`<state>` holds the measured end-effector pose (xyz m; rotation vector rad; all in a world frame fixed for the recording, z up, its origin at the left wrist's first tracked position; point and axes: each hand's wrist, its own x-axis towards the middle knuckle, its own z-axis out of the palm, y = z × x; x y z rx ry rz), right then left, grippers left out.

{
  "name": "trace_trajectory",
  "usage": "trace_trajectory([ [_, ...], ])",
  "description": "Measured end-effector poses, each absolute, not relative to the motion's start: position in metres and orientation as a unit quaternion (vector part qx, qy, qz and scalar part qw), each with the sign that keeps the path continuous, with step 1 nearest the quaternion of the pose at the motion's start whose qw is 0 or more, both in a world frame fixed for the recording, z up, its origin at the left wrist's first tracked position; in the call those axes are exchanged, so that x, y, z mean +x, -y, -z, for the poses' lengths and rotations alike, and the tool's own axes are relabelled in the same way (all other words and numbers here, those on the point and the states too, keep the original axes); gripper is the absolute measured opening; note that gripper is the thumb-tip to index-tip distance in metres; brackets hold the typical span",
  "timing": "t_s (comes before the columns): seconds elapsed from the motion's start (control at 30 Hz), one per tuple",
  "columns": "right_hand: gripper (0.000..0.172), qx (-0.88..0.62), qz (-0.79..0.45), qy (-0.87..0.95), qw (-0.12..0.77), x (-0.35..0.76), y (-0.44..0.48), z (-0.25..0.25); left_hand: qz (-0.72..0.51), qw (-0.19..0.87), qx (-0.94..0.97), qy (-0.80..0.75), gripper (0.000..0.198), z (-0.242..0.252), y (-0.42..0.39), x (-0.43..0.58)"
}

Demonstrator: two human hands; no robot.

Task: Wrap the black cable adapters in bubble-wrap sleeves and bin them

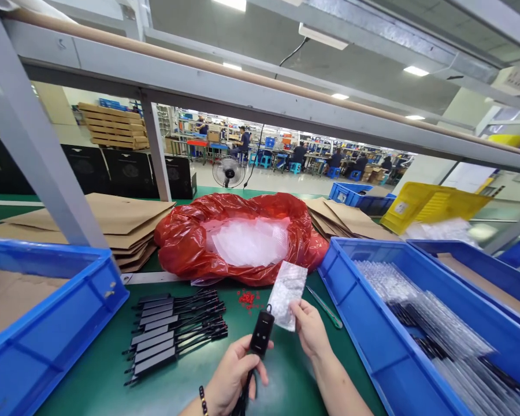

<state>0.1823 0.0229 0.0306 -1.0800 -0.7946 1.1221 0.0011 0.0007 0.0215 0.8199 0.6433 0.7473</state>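
Note:
A small black controller box (pixel 262 334) with a bundled cable below it is gripped between the thumb and fingers of my left hand (pixel 236 370). My right hand (pixel 309 326) pinches the edge of a translucent bubble-wrap bag (pixel 288 292), which stands upright just right of the controller. Behind my hands lies a little heap of red rings (pixel 248 299). To the left, several black boxes with cables (pixel 156 338) lie in a row on the green table (pixel 156 398). A red plastic sack (pixel 186 242) holds a pile of white translucent bags (pixel 249 242).
Blue bins stand at the left (pixel 91 306) and right (pixel 355 335); the right one holds bubble-wrapped items (pixel 442 329). Green-handled tweezers (pixel 327 309) lie beside the right bin. Cardboard sheets (pixel 117 216) flank the sack. A metal frame (pixel 242 75) crosses above; people sit working far behind.

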Motion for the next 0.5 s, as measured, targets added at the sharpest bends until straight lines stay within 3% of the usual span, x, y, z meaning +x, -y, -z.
trace_trajectory([
  [0.13, 0.035, -0.467, -0.459, 0.296, 0.695, 0.185, -0.026, -0.026, -0.279, 0.835, 0.399, -0.254, 0.017, -0.02, 0.003, 0.001],
  [0.27, 0.035, -0.464, -0.449, 0.32, 0.694, 0.179, -0.022, -0.025, -0.243, 0.849, 0.404, -0.24, 0.024, -0.016, 0.005, 0.002],
  [0.43, 0.035, -0.474, -0.476, 0.473, 0.57, 0.175, -0.016, -0.03, -0.302, 0.833, 0.381, -0.263, 0.077, -0.01, 0.003, 0.002],
  [0.5, 0.037, -0.48, -0.475, 0.53, 0.512, 0.176, -0.014, -0.032, -0.319, 0.827, 0.374, -0.272, 0.089, -0.009, 0.001, 0.001],
])
